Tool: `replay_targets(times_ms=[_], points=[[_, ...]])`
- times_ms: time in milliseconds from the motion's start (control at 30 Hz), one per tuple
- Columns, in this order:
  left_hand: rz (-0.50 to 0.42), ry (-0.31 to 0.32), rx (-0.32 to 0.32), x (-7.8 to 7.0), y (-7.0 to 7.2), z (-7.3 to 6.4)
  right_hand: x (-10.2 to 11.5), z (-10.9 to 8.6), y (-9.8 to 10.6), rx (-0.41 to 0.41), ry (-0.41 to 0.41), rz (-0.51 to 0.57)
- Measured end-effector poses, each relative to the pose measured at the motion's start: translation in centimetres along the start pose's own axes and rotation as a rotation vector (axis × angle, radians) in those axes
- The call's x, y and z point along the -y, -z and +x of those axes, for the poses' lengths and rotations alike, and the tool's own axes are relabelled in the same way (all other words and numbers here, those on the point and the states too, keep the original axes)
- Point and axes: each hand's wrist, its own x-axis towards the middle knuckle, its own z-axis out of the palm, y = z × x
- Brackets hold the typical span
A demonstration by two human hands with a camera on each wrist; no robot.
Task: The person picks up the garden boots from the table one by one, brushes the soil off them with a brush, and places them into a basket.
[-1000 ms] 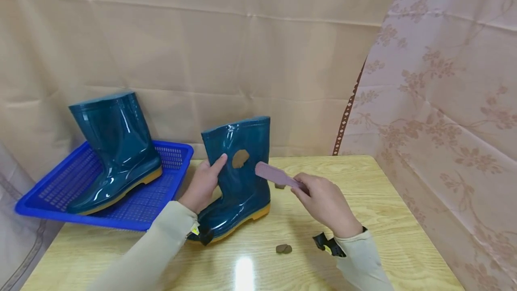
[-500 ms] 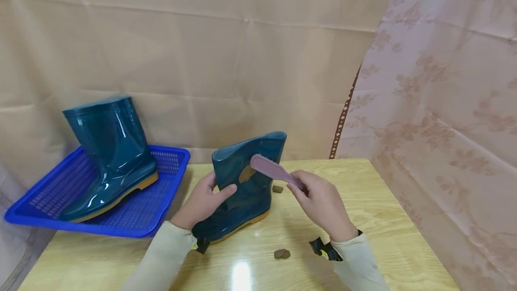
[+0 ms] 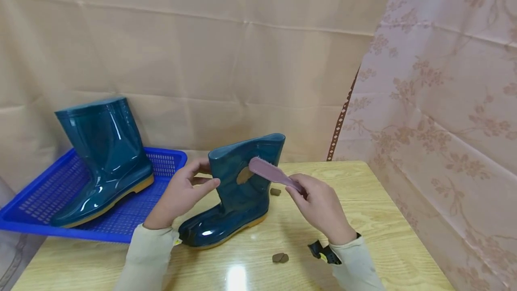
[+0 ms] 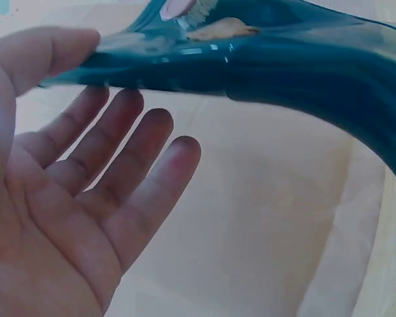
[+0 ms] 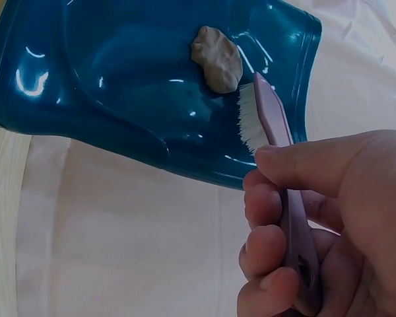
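Brush (image 3: 268, 170) at the brown lump (image 3: 244, 175) on the boot (image 3: 225, 226): the step in hand looks like scrubbing or prising it loose.

The boot stands on the table (image 3: 343, 219), the lump on its shaft; the right hand (image 3: 321, 203) has its fingers wrapped round the brush handle, the white bristles just beside the lump, though whether they press the shaft I cannot tell; the left hand (image 3: 181, 194) has its fingers loosely extended, the shaft's front edge between them and the thumb, with no firm grip evident; the next move seems to call for a steadier left-hand hold and bristles worked against the lump's edge; loose brown pieces (image 3: 280, 257) lie near the sole; a second boot (image 3: 107, 147) sits in the blue basket (image 3: 36, 205).
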Motion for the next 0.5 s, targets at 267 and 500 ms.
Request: replay_targets(times_ms=[267, 500], points=[[-0.109, 0.015, -0.094, -0.4, -0.6, 0.1, 0.1, 0.2, -0.4, -0.025, 0.013, -0.016], [-0.222, 0.076, -0.263, -0.8, -1.8, 0.5, 0.1, 0.3, -0.7, -0.028, 0.000, -0.012]])
